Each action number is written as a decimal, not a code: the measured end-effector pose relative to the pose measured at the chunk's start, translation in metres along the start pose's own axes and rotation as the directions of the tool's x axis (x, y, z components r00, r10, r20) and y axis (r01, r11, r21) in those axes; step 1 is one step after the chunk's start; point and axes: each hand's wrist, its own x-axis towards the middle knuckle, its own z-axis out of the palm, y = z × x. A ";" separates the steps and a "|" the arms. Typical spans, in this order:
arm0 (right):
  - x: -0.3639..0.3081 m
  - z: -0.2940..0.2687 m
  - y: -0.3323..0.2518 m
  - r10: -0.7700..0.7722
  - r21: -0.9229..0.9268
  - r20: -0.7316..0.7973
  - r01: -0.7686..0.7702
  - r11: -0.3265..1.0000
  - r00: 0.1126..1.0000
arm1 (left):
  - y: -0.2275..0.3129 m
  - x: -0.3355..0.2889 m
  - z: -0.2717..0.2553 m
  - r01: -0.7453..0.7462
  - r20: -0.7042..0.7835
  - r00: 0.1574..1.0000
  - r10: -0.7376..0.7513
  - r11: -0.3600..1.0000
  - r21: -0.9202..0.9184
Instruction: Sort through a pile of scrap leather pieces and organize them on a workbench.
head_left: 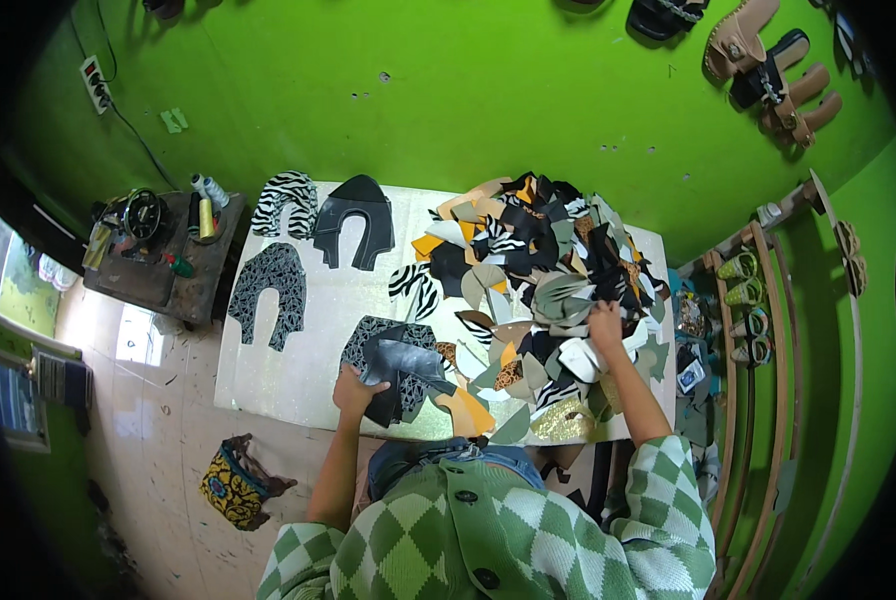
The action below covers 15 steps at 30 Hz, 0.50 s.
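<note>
My left hand (352, 391) is closed on a black leather piece (382, 402) at the table's near edge, its thumb on top. A shiny dark piece (409, 361) and black-and-grey patterned pieces (366, 328) lie against it. On the right, my right hand (605, 326) is in a heap of cut scraps (528, 235), closed at the edge of a folded grey-green leather piece (563, 300); its fingertips are partly hidden. Arch-shaped pieces lie at the table's left: zebra-striped (274, 221), black (338, 215) and black-and-grey patterned (260, 272).
A pale table (313, 385) carries everything, against a green wall (448, 110). To its left stands a small dark table (148, 275) with thread spools (207, 218). A wooden rack with green sandals (740, 292) is at the right. A patterned bag (234, 486) sits on the floor.
</note>
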 end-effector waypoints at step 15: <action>-0.018 -0.086 -0.195 -0.060 0.644 0.068 0.003 0.765 0.996 | -0.003 -0.005 -0.013 -0.090 0.109 0.990 0.085 0.995 0.044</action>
